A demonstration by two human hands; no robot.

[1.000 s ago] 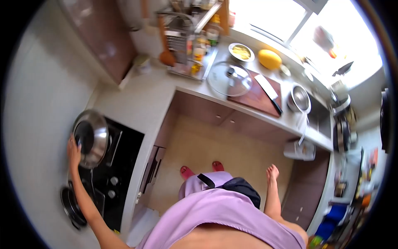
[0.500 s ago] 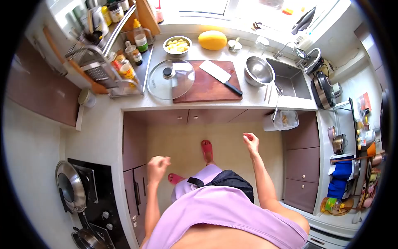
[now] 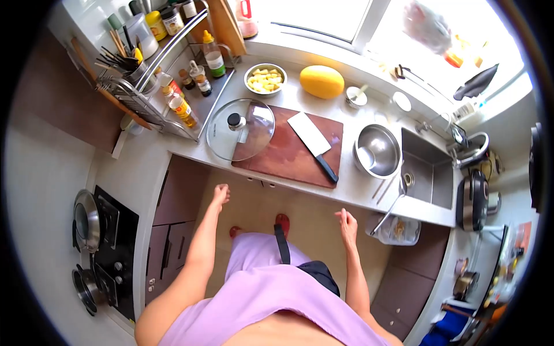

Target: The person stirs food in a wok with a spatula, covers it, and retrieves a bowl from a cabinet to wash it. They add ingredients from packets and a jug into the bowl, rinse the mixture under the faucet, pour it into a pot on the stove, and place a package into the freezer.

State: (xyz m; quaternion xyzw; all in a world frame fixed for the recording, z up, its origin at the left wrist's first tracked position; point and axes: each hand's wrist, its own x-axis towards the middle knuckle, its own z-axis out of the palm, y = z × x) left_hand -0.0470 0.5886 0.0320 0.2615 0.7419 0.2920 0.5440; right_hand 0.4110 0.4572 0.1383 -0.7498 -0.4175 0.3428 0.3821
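My left hand hangs in the air before the counter with its fingers curled in and nothing showing in it. Across from it, my right hand is also empty, loosely bent with the thumb and a finger apart. Neither touches anything. On the counter ahead, a cleaver with a black handle lies on a wooden cutting board. A glass lid overlaps the board's left side. Behind stand a bowl of yellow chunks and a whole yellow melon. An empty-looking steel bowl sits right of the board.
A sink is set into the counter at the right, with a clear plastic bin hanging below the edge. A bottle rack stands at the left. The stove carries pans. A rice cooker is far right.
My view has turned and come nearer to the counter, so the board and bowls appear larger and lower. Both hands have swung a little and stay empty. Nothing on the counter has moved.
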